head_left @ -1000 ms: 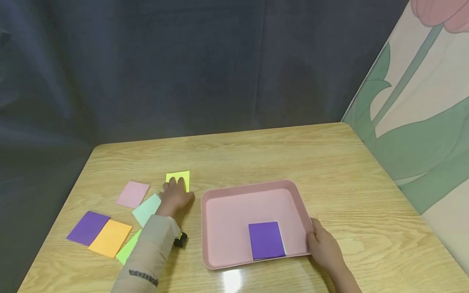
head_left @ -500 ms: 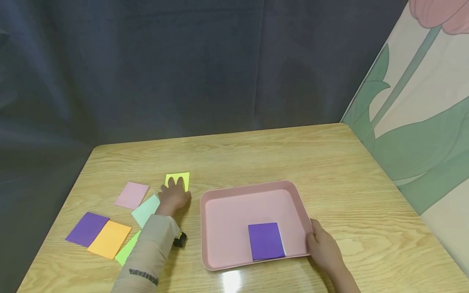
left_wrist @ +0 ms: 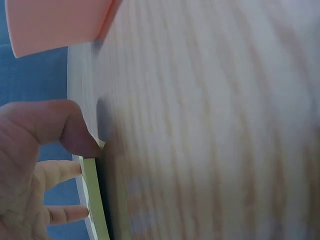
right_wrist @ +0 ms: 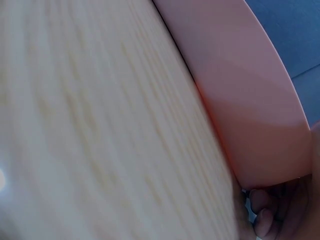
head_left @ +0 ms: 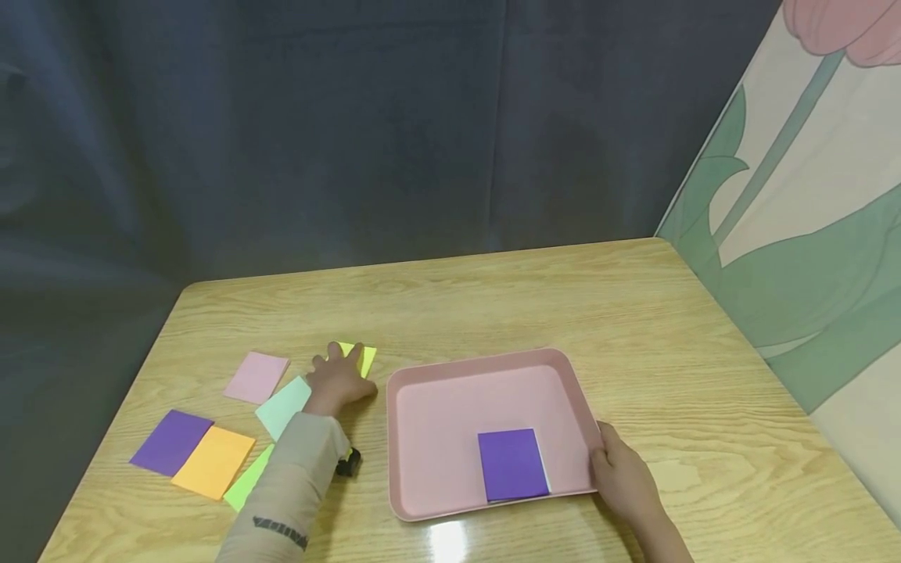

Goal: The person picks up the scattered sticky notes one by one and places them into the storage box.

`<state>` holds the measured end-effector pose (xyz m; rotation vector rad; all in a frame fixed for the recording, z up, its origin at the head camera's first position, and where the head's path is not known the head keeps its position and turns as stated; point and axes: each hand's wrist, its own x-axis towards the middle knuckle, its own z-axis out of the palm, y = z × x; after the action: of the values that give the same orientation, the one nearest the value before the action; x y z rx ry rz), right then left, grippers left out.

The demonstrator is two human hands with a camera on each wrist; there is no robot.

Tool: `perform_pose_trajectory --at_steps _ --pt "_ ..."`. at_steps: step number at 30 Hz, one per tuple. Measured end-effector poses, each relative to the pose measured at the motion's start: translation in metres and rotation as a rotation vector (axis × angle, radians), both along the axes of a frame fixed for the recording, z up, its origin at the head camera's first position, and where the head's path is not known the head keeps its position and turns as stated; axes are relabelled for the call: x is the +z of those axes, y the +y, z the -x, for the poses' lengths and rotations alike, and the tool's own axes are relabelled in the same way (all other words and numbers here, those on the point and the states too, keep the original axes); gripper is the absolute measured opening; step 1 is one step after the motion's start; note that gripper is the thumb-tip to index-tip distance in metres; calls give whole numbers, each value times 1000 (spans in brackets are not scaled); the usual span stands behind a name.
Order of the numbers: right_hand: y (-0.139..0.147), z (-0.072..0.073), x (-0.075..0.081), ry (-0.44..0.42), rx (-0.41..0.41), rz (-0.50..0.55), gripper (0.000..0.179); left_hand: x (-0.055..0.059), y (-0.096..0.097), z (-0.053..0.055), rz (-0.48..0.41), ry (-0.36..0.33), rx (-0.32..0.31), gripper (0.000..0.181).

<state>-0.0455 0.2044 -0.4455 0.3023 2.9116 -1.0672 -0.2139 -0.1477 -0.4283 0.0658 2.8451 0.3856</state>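
Note:
My left hand [head_left: 339, 381] reaches over a yellow sticky note pad [head_left: 367, 359], which it partly covers. In the left wrist view, the bent thumb meets the edge of the yellow pad [left_wrist: 95, 195] while two fingertips touch its other face; a dark shadow runs along the wood side. With my right hand [head_left: 626, 473] I grip the near right corner of a pink tray [head_left: 479, 363], thumb at the rim. Curled fingers [right_wrist: 261, 217] show beneath that corner in the right wrist view. Inside the tray, toward its front, lies a purple pad [head_left: 513, 464].
Left of the left hand lie a pink pad [head_left: 256, 377], a mint pad [head_left: 283, 407], another purple pad [head_left: 171, 442], an orange pad [head_left: 213, 462] and a green pad [head_left: 248, 477] partly under the sleeve. A dark curtain [head_left: 352, 141] hangs behind the wooden table [head_left: 507, 297].
The yellow pad has turned and slid slightly right toward the tray under my left hand, whose thumb now spreads further out. My right hand and the tray stay as they were.

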Motion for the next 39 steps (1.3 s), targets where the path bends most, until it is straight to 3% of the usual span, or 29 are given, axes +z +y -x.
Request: perform_pose_trajectory --at_steps 7,23,31,39 --pt "0 0 -1 2 4 9 37 2 3 -2 1 -2 10 77" --pt "1 1 -3 -3 10 20 37 -2 2 -15 -88 90 3 65" --pt "0 1 -2 -8 10 28 38 9 1 -19 -131 121 5 67" --pt "0 0 -2 -2 14 14 38 27 9 -28 -171 213 -25 64"
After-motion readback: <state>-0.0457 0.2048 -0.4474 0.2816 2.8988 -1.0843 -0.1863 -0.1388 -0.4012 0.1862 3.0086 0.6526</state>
